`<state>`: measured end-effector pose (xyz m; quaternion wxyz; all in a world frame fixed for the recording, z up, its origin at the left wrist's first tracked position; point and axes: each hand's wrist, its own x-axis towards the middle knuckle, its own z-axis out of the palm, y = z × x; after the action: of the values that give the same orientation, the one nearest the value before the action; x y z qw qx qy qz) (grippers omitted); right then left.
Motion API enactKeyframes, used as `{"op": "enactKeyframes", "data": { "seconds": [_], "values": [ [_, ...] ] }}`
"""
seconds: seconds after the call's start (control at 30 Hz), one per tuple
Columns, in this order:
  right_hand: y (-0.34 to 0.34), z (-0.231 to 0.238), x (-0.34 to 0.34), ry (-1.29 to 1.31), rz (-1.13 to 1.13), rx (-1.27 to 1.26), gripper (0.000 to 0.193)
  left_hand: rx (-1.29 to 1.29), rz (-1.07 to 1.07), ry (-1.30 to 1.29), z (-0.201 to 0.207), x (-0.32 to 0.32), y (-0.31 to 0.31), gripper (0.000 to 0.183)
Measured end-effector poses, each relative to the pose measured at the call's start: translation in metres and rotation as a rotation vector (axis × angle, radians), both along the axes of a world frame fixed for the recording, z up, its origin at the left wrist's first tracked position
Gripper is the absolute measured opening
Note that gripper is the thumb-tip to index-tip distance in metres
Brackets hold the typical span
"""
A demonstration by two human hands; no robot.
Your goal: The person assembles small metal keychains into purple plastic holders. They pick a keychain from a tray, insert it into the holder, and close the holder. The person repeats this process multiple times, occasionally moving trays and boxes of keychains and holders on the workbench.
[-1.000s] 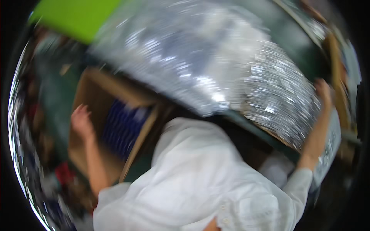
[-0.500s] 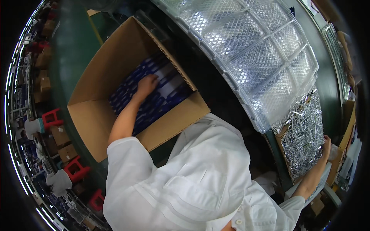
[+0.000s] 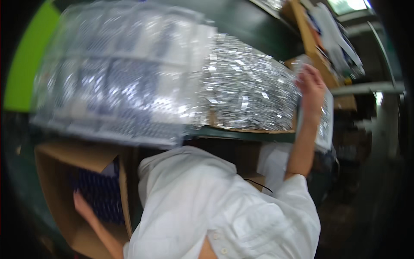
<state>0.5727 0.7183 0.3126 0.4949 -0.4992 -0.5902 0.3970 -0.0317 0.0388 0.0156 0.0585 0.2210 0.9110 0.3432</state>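
Note:
At the lower left, my left hand [image 3: 82, 206] is down inside an open cardboard box [image 3: 51, 190], beside rows of dark blue packed items [image 3: 101, 194]. Motion smears its fingers, so its grip is unclear. My right hand [image 3: 311, 84] is raised at the right end of a wide heap of shiny silver metal pieces [image 3: 254, 86]. Its fingers look bent and blurred, close to a bit of clear plastic [image 3: 300, 64]; whether they hold anything does not show. Left of the heap lies a large clear plastic tray [image 3: 116, 64] with several compartments, bluish contents showing through.
A white-rimmed container [image 3: 327, 125] stands by my right forearm. Behind it are a cardboard edge [image 3: 310, 39] and stacked white and blue items [image 3: 334, 39]. A bright green panel [image 3: 28, 64] is at the far left. The green table [image 3: 258, 30] runs behind the heap.
My view has swung to the right, so the box now appears lower left and the heap central. My right hand has risen along the heap's end; my left hand is still in the box.

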Motion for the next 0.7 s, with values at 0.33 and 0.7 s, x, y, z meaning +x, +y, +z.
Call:
{"op": "enactKeyframes", "data": {
  "seconds": [0.33, 0.7],
  "values": [
    [-0.135, -0.019, -0.035, 0.286, 0.152, -0.043, 0.019, 0.446, -0.390, -0.446, 0.283, 0.145, 0.222, 0.048],
    [-0.257, -0.041, -0.014, 0.343, 0.656, -0.122, 0.026, -0.294, -2.041, -0.085, 0.312, 0.289, 0.416, 0.016]
  ]
}}
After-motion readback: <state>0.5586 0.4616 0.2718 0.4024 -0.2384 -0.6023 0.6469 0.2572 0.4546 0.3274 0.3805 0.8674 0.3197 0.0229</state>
